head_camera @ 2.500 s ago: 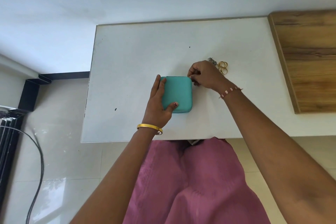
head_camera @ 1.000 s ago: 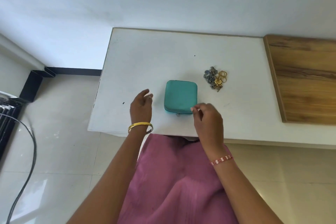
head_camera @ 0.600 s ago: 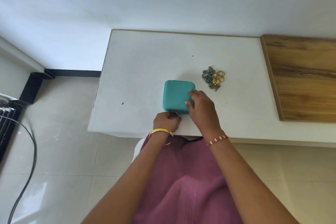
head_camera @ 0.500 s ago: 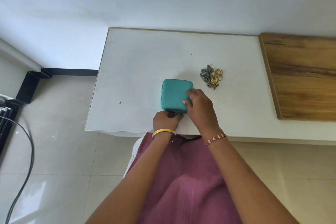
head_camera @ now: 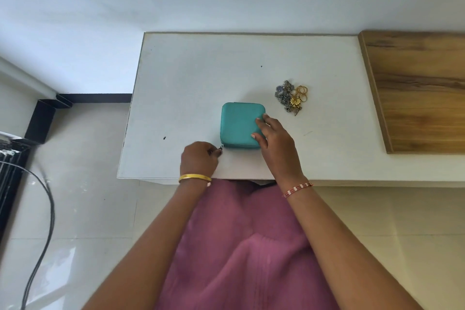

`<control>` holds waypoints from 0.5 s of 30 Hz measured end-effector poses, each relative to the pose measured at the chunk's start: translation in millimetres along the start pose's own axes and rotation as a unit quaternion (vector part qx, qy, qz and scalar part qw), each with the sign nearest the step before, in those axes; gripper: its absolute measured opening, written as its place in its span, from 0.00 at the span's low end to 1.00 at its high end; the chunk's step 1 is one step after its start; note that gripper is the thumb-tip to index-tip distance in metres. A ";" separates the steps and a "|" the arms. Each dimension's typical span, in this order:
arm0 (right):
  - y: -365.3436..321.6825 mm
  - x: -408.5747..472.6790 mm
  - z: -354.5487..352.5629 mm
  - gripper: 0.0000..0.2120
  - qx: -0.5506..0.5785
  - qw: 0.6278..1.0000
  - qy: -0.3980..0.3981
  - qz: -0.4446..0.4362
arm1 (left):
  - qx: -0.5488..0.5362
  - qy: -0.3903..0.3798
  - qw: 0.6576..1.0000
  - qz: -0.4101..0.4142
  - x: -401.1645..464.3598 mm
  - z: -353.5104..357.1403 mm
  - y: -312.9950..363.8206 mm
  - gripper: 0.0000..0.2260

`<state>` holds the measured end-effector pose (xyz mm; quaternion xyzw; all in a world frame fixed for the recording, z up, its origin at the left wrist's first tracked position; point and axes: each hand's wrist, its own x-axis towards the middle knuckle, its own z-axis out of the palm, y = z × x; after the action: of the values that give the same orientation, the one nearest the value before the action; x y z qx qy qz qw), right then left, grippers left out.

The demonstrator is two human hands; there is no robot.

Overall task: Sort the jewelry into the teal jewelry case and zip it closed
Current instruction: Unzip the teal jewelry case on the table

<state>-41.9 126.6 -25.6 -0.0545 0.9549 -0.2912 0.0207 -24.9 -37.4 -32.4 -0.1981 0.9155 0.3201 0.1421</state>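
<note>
Teal jewelry case (head_camera: 240, 125) lies flat and closed on the white table (head_camera: 191, 78), a little toward the near edge and close to the middle of the picture. It is almost square, so it has no clear long axis; what matters is the line of the zipper, which runs around its sides.

From the case, the wooden board (head_camera: 417, 88) is at 3 o'clock, well apart, at the right end of the table. The pile of jewelry (head_camera: 292, 97) is at about 2 o'clock from the case, near it but not touching, and nothing from it is in the case yet.

The right hand (head_camera: 275, 138) rests on the lid at the near right part of the case, with the fingers spread and rather straight, so it presses the case down and does not grasp it. The left hand (head_camera: 200, 157) is at 7 o'clock from the case, just beside its near left corner, with the fingers curled together and pinching the small zipper pull (head_camera: 221, 147).

I judge that the case is being unzipped so that it can be filled. The pull is now at the near left corner, and from here the zipper line turns toward 12 o'clock along the left side. The left hand is the nearer one for this pull, and the right hand should hold the case steady.
</note>
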 end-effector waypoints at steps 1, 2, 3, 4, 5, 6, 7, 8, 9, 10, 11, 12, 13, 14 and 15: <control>0.7 0.2 0.7 0.18 -0.002 1.000 0.002 -0.002 | 0.014 0.001 1.000 0.006 3.7 -3.0 -1.5 0.08; 1.2 0.4 1.3 0.18 -0.003 1.000 0.005 -0.004 | 0.028 -0.001 1.000 0.013 7.2 -4.8 -1.1 0.08; 1.4 0.6 1.9 0.18 -0.006 1.000 0.007 -0.007 | 0.039 -0.003 0.999 0.019 10.7 -5.6 -0.5 0.08; 1.8 0.6 2.3 0.18 -0.009 1.000 0.008 -0.009 | 0.045 0.000 0.999 0.024 13.8 -6.2 0.8 0.08; 2.3 0.6 2.6 0.18 -0.012 1.000 0.008 -0.011 | 0.048 0.008 0.998 0.028 17.6 -6.9 1.4 0.08; 2.5 0.5 3.0 0.18 -0.014 1.000 0.010 -0.013 | 0.051 0.019 0.998 0.032 21.5 -7.9 2.1 0.08; 3.2 0.2 3.3 0.18 -0.015 1.000 0.014 -0.017 | 0.054 0.028 0.997 0.036 26.1 -8.4 2.9 0.08; 3.8 -0.3 3.9 0.17 -0.017 0.999 0.020 -0.023 | 0.060 0.035 0.997 0.039 30.5 -9.0 4.4 0.08; 4.3 -0.8 4.4 0.17 -0.018 0.999 0.026 -0.030 | 0.067 0.040 0.996 0.041 34.8 -9.7 6.8 0.08; 5.1 -1.0 5.0 0.17 -0.018 0.999 0.030 -0.034 | 0.072 0.043 0.996 0.044 39.5 -10.4 9.9 0.08; 5.9 -1.1 5.2 0.17 -0.017 0.999 0.033 -0.037 | 0.074 0.046 0.995 0.048 44.6 -11.0 13.3 0.08; 6.5 -1.3 5.3 0.17 -0.015 0.999 0.035 -0.039 | 0.077 0.049 0.994 0.053 50.0 -12.0 17.1 0.09; 7.2 -1.2 5.5 0.17 -0.012 0.998 0.039 -0.042 | 0.081 0.052 0.994 0.056 55.7 -12.9 20.9 0.09; 7.6 -0.8 5.4 0.17 -0.008 0.998 0.044 -0.045 | 0.085 0.055 0.993 0.058 61.7 -14.4 24.6 0.08; 8.6 -0.2 5.6 0.17 -0.004 0.998 0.048 -0.047 | 0.086 0.057 0.993 0.059 68.6 -15.2 28.4 0.08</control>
<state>-42.1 130.6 -35.0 -0.0852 0.9524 -0.2899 -0.0391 -100.3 -45.5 -32.5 -0.1488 0.9564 0.2358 0.0873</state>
